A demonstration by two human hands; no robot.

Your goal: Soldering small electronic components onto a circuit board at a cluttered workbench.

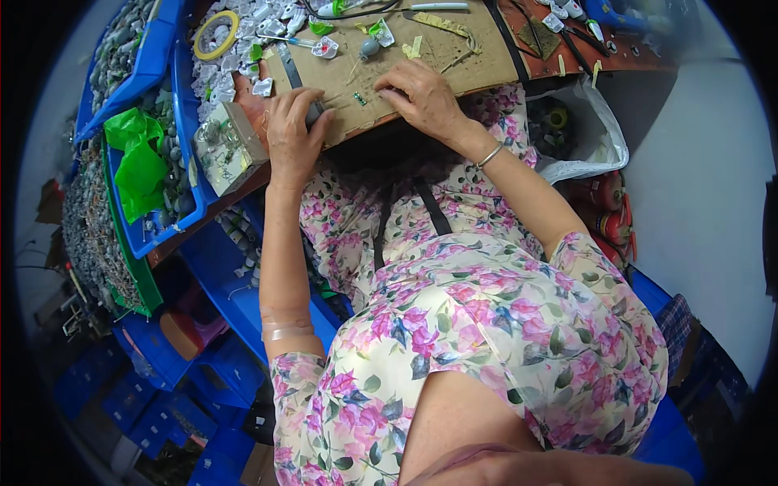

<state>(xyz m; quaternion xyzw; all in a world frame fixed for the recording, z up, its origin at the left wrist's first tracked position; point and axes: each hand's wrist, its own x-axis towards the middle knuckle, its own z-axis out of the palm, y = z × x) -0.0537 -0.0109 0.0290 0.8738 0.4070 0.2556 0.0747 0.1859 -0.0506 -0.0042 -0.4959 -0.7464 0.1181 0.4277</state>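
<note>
My left hand [295,134] rests at the near left edge of a cardboard sheet [340,69], its fingers and thumb closed round a dark grey piece [314,112]. Just beyond its knuckles a flat metal strip [287,65] lies on the board. Over the cardboard, my right hand [423,99] has bent fingers, with thumb and fingertips close together; whatever may be between them is too small to make out. Between the two hands lies a tiny green circuit board [360,99]. Farther back sits a round grey part [369,49] with a thin wire, beside a green-and-white plastic piece [381,32].
White plastic housings [215,77] heap at the left, with a yellow tape roll [216,35] on them. A screwdriver [288,39] lies behind. Blue bins [191,206] of grey parts flank the table. A white bag [604,134] hangs at the right edge.
</note>
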